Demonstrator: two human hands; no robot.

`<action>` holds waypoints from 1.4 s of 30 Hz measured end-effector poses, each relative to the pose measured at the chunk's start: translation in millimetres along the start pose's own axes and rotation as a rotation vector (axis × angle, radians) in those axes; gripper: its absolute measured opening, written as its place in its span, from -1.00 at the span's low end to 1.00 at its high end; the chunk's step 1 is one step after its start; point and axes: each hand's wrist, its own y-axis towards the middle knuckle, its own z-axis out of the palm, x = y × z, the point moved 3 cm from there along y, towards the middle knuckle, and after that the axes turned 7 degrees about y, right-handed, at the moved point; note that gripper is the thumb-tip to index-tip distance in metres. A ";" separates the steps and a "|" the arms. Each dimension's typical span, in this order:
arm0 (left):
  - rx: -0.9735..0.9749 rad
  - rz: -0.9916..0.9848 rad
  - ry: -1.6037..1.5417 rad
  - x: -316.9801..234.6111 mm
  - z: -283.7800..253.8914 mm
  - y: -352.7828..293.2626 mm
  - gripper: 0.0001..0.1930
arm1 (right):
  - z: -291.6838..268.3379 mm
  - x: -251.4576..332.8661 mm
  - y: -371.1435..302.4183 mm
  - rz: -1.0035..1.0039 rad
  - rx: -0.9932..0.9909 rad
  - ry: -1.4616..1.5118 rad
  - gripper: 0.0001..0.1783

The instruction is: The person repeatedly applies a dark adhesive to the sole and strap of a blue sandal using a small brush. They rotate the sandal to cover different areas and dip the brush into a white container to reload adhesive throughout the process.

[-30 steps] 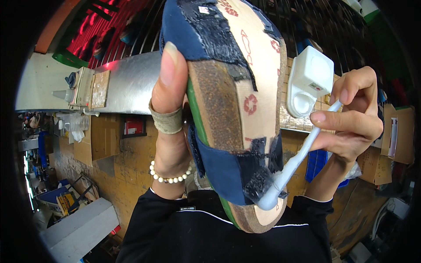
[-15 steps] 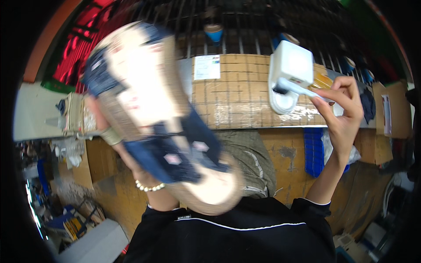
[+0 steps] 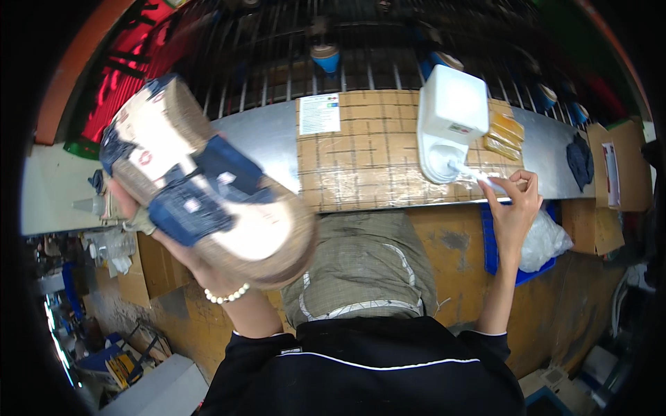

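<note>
Your left grip (image 3: 168, 249) is clasped on the shoe (image 3: 208, 180), thumb along its left edge, the other fingers hidden behind it. The shoe is up in the air, above and to the right of that grip, pale face toward you, with dark-blue straps (image 3: 191, 208) lapped over it. Its near end is blurred and only 1 hand bears the weight, so a loose hold could let it tip and drop toward your lap (image 3: 361, 267). You may also smear the straps if your thumb slips inward and they are tacky; I can't tell whether they are.

Right of your left grip, the bench (image 3: 257, 132) carries a taped cardboard sheet (image 3: 368, 163); a dripping brush could spot it.

Farther right, just beyond and left of your right grip, stands the white dispenser (image 3: 454, 100). Your right grip (image 3: 513, 194) pinches the brush (image 3: 479, 175) near its handle end, its tip at the dispenser's round cup (image 3: 441, 166). Levering on that rim could rock the dispenser, and a pinch so far back could let the handle twist. Lifting it overloaded could drip on the bench edge, or on the plastic bag (image 3: 544, 243) below your right grip.
</note>
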 end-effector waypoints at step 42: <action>-0.358 0.463 0.214 11.5 -6.2 -7.3 -0.25 | -39.2 132.4 34.6 -0.464 0.068 0.998 -0.46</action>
